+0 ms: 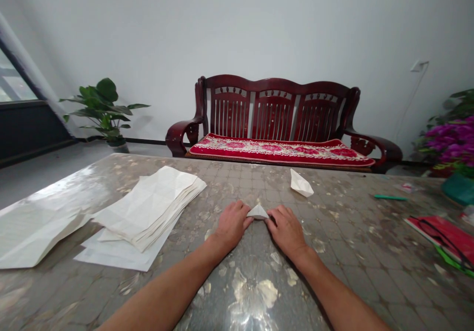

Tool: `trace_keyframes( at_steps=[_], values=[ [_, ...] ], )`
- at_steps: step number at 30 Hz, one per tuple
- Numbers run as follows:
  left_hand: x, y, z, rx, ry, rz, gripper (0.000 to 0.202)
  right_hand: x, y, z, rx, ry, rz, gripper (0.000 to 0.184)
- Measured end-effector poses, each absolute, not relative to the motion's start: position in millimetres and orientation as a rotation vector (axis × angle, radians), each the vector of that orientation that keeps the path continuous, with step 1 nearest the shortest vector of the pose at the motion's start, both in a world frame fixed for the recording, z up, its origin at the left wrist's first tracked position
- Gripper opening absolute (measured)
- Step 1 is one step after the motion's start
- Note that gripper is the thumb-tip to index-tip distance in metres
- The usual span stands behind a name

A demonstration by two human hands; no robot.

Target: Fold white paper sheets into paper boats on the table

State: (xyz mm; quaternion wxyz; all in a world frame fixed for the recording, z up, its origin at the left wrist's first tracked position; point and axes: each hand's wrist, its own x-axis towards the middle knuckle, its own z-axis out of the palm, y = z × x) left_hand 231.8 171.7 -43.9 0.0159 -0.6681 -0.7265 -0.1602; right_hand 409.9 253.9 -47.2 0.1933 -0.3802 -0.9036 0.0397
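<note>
Between my two hands is a small piece of folded white paper (258, 211), roughly triangular with its point away from me. My left hand (232, 224) pinches its left corner, and my right hand (287, 228) pinches the right corner. Both hands are low over the patterned tabletop (255, 267). Beyond my right hand lies another folded paper piece (301, 183), white and pointed at one end. A stack of creased white paper sheets (148, 205) is to the left of my left hand.
A large loose sheet (33, 235) covers the table's left side. On the right lie a green pen (390, 198), a red book (440, 230) with dark-framed glasses (440, 236), and a flower pot (459, 189). Behind the table stands a wooden bench (274, 114); a potted plant (105, 109) is back left.
</note>
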Motion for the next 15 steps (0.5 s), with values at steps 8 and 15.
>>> trace_keyframes(
  at_steps=[8,15],
  values=[
    [228.0,170.7,-46.6,-2.109,-2.265,-0.729,0.011,410.4,258.3,-52.5,-0.957,-2.446,0.349,0.021],
    [226.7,168.5,-45.7,-2.186,-2.225,-0.859,0.022,412.3,265.0,-53.8,-0.916,-2.301,0.626,0.039]
  ],
)
